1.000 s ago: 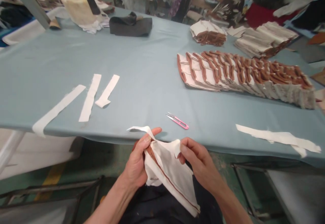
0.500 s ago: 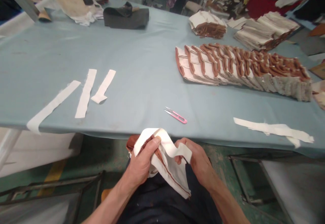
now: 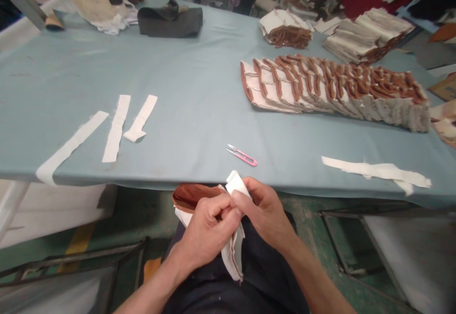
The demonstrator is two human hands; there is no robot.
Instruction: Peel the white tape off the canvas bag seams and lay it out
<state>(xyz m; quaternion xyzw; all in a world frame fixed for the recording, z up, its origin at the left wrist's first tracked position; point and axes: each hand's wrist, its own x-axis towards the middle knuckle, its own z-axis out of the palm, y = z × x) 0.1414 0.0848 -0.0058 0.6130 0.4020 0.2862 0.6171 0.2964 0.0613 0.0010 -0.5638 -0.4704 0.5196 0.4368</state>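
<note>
Over my lap, a brown-and-white sewn fabric piece (image 3: pixel 195 197) hangs from my left hand (image 3: pixel 210 226), whose fingers are closed on its edge. My right hand (image 3: pixel 265 212) pinches a white fabric strip (image 3: pixel 235 184) between thumb and fingers, its folded end pointing up. Both hands meet just off the table's front edge, with the fingertips close together, so the spot where strip and sewn piece join is hidden. Pink-handled thread snips (image 3: pixel 242 155) lie on the table beyond my hands, blades to the left.
On the blue-green covered table (image 3: pixel 185 100), white strips (image 3: pixel 117 128) lie at left and more strips (image 3: pixel 377 171) at right. A long row of overlapping brown-and-white pieces (image 3: pixel 331 90) spreads across the right, with stacks (image 3: pixel 287 29) behind. A dark grey folded item (image 3: pixel 171 22) sits farther back.
My hands have come together, the right moving left to meet the left. The white strip, looped loosely before, is now gathered into a short fold. The sewn piece's brown opening shows more.
</note>
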